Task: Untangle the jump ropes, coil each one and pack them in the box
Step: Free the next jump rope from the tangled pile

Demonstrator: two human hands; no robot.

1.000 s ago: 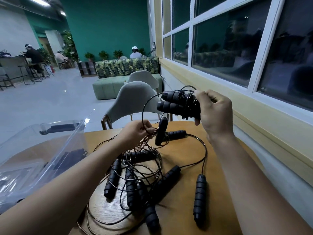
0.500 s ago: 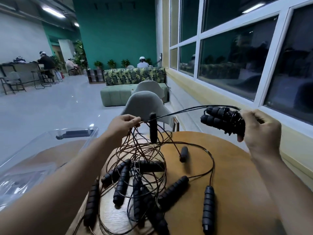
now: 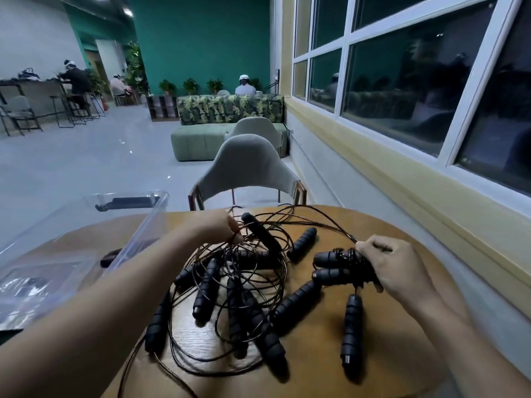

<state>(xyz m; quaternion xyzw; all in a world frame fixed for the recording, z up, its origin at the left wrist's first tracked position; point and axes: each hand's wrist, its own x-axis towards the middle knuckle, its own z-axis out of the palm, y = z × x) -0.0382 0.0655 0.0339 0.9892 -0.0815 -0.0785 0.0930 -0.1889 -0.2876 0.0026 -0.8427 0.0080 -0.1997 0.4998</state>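
Wooden table (image 3: 373, 363) is seen beside a window (image 3: 402, 81), with tangled jump ropes (image 3: 230, 285) heaped at its middle and the clear box (image 3: 138, 225) at its left. Thin cords (image 3: 275, 222) are pinched by the left grip (image 3: 219, 228). A coiled rope (image 3: 342, 265) is clasped by the curled right grip (image 3: 393, 268), just right of the heap.

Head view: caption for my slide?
Right hand grips two bundled black ribbed handles; left hand pinches thin brown cables of the tangle on a round wooden table.
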